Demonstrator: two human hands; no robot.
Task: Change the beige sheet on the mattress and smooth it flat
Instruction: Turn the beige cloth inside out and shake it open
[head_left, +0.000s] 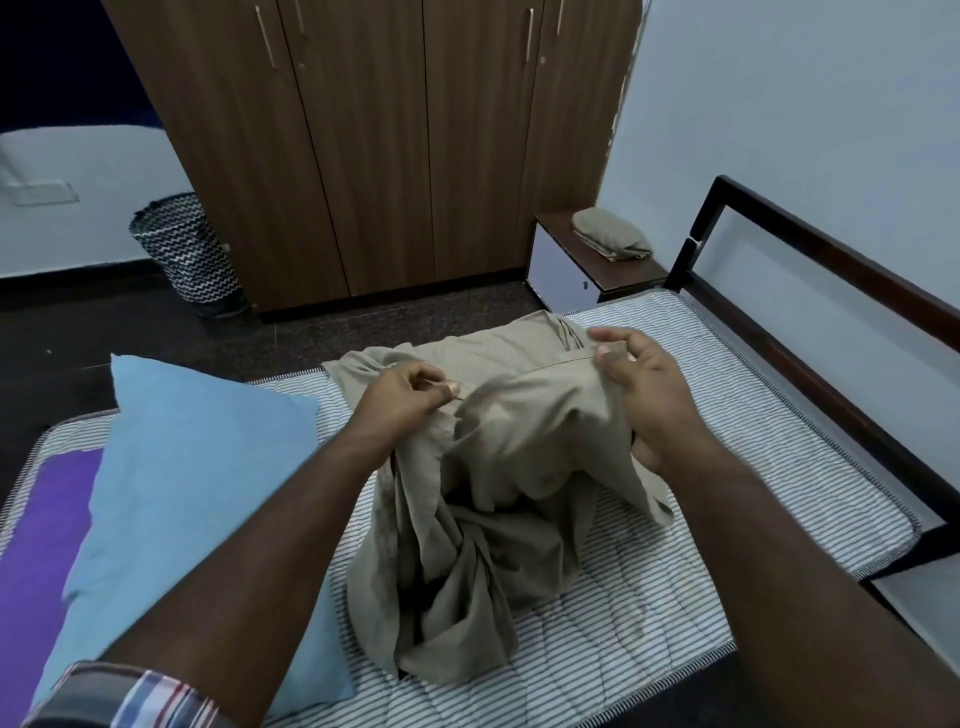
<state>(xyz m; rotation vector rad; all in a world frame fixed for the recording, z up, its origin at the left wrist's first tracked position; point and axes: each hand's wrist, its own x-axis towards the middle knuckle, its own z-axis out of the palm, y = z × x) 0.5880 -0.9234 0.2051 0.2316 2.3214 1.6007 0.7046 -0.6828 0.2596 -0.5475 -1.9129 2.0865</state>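
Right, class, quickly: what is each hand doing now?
Left hand: pinching the crumpled beige cotton sheet at its hem.
Right hand: gripping the same sheet's hem.

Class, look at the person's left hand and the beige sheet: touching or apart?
Touching. The head view shows the left hand pinching the hem of the beige sheet between thumb and fingertips, lifting it off the mattress.

Beige sheet (498, 467), striped mattress (675, 571), light-blue pillow (197, 493), zigzag basket (187, 249).
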